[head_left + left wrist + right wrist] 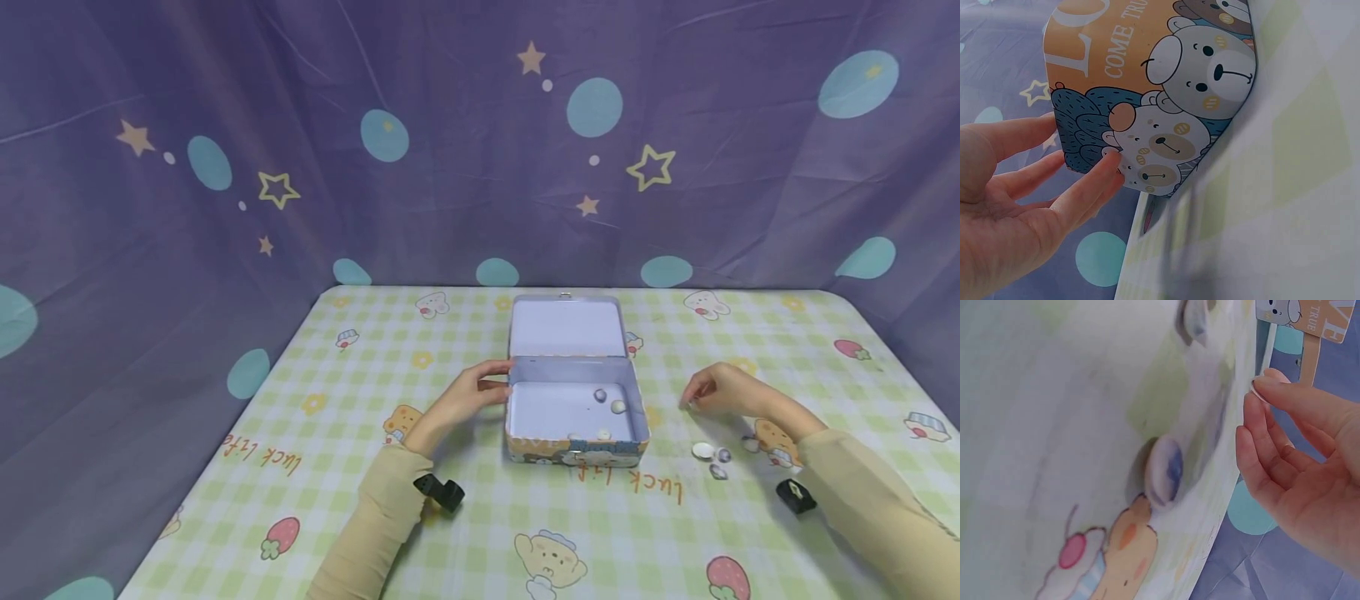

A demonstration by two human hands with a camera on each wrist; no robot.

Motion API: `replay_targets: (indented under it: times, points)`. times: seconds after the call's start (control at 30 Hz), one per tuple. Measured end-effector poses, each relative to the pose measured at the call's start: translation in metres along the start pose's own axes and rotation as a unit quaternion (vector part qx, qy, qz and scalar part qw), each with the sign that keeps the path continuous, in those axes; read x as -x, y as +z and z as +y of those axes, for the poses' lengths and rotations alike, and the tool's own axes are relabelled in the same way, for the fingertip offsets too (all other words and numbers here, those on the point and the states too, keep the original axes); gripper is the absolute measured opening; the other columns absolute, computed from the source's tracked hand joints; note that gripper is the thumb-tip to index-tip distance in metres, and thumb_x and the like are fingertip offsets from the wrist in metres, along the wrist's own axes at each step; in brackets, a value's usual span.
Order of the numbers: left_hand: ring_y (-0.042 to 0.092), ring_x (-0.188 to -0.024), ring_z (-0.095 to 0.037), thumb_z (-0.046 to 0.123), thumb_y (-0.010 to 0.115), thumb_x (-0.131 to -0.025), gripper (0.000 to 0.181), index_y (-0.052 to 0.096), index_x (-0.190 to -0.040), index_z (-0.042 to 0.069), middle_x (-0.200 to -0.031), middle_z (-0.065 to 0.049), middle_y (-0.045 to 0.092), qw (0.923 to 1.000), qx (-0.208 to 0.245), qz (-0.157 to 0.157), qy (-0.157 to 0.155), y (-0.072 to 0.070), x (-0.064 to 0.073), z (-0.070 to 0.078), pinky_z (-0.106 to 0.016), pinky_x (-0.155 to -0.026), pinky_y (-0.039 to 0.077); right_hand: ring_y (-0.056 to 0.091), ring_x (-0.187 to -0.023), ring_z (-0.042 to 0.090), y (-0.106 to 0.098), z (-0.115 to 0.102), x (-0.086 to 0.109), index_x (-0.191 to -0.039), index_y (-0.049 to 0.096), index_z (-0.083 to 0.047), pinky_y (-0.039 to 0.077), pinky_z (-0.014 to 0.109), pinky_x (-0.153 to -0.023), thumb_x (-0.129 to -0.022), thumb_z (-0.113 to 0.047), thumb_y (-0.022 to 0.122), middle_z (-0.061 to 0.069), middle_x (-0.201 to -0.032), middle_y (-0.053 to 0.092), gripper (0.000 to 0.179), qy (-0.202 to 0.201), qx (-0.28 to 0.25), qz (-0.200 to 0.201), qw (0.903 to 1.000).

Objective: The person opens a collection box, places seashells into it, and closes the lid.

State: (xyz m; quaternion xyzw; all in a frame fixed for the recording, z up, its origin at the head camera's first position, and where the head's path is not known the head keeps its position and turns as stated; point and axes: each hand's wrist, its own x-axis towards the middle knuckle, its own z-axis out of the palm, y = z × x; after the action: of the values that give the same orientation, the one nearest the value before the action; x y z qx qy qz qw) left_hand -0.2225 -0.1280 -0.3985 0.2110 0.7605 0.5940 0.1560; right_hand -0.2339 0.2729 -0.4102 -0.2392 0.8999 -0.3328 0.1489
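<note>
An open tin box (577, 450) with printed bears stands on the table, its hinged lid (567, 327) tipped back. Several small shells lie inside, among them a pale shell (618, 407). My left hand (471, 393) is at the box's left side, its nearly straight fingers touching the wall and rim; the left wrist view shows a fingertip against the printed side (1166, 112). Right of the box, my right hand (723, 390) pinches a small white shell (1258, 392) between thumb and fingertips, mostly covered by them.
Several loose shells lie near my right wrist, including a white oval shell (702, 451) and a purplish shell (718, 472). A checked cloth (352, 417) with cartoon prints covers the table. Behind it hangs a purple curtain (465, 200).
</note>
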Motion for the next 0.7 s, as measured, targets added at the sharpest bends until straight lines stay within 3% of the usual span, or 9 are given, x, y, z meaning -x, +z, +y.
replay_targets:
  times: [0.43, 0.7]
  points:
    - [0.046, -0.111, -0.04, 0.0, 0.053, -0.086, 0.048, 0.035, -0.129, -0.011, -0.132, -0.028, 0.035, 1.0, 0.001, 0.002, 0.0, 0.0, 0.0, 0.0, -0.032, -0.086, 0.049, 0.054, -0.065, 0.006, -0.009, -0.014, -0.008, -0.084, 0.066, 0.003, 0.048, 0.021, -0.056, -0.073, 0.003, 0.062, 0.012, -0.081, 0.066, 0.012, 0.003, -0.003, 0.025, 0.9997]
    - [0.046, -0.111, -0.041, -0.001, 0.053, -0.085, 0.047, 0.035, -0.129, -0.011, -0.132, -0.027, 0.036, 1.0, 0.005, 0.004, -0.006, 0.0, -0.001, -0.002, -0.032, -0.086, 0.049, 0.057, -0.065, 0.009, -0.014, -0.021, -0.015, -0.086, 0.065, 0.004, 0.048, 0.021, -0.055, -0.077, 0.0, 0.064, 0.014, -0.083, 0.066, 0.011, -0.021, -0.003, 0.028, 0.9994]
